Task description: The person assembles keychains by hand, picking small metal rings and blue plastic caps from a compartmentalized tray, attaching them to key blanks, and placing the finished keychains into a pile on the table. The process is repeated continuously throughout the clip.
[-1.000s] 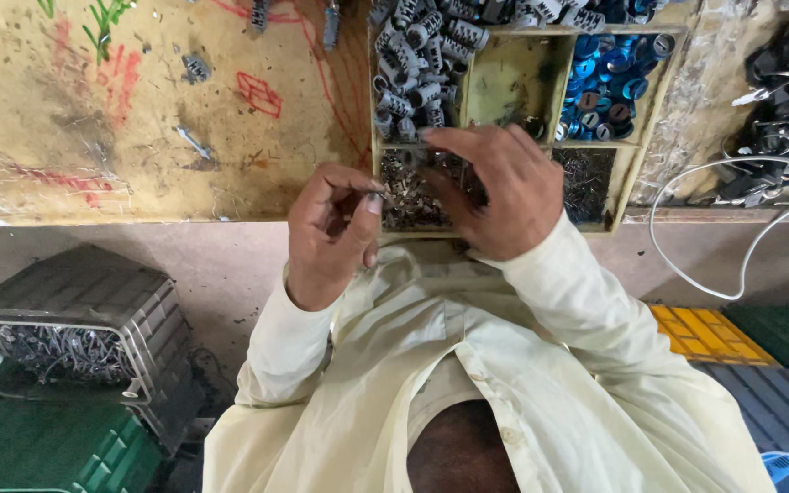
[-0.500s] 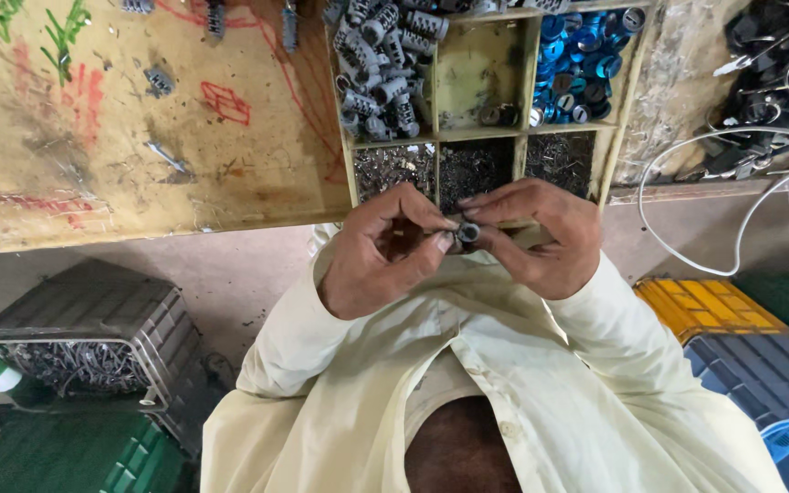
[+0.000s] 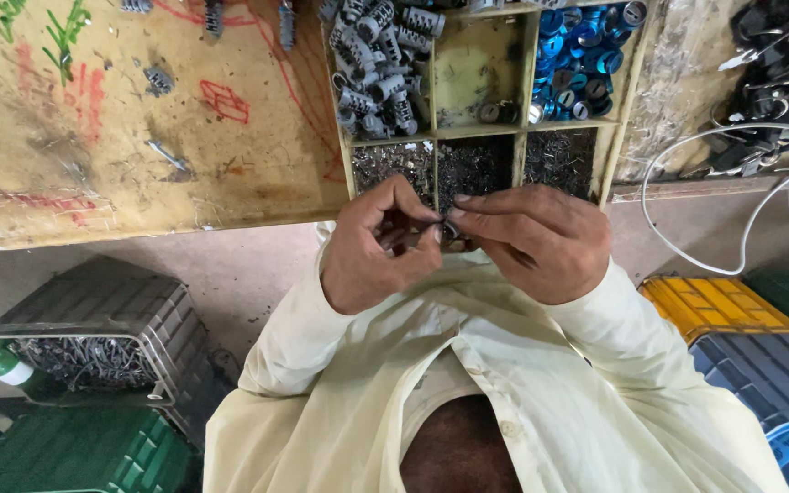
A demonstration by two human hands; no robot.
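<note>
Between both hands' pinched fingertips, a small dark metal part [image 3: 449, 233] is gripped by left hand [image 3: 378, 246] and right hand [image 3: 533, 239]; steady, close-in pressure seems best, just short of the divided parts tray [image 3: 522, 130] beyond.

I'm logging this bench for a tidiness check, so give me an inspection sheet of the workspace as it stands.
Surface: worn wooden bench top with red and green scribbles.
Job's things: a small dark metal part pinched between both hands; too small to tell more.
Clutter: divided wooden tray holding grey cylinders, blue rings and fine metal bits; loose parts on the bench.
Grippers: left hand and right hand meet at the fingertips above the lap.
Cables: white cable looping at right.
Surroundings: grey crate of metal pieces, green bottle, yellow, green and blue crates.
</note>
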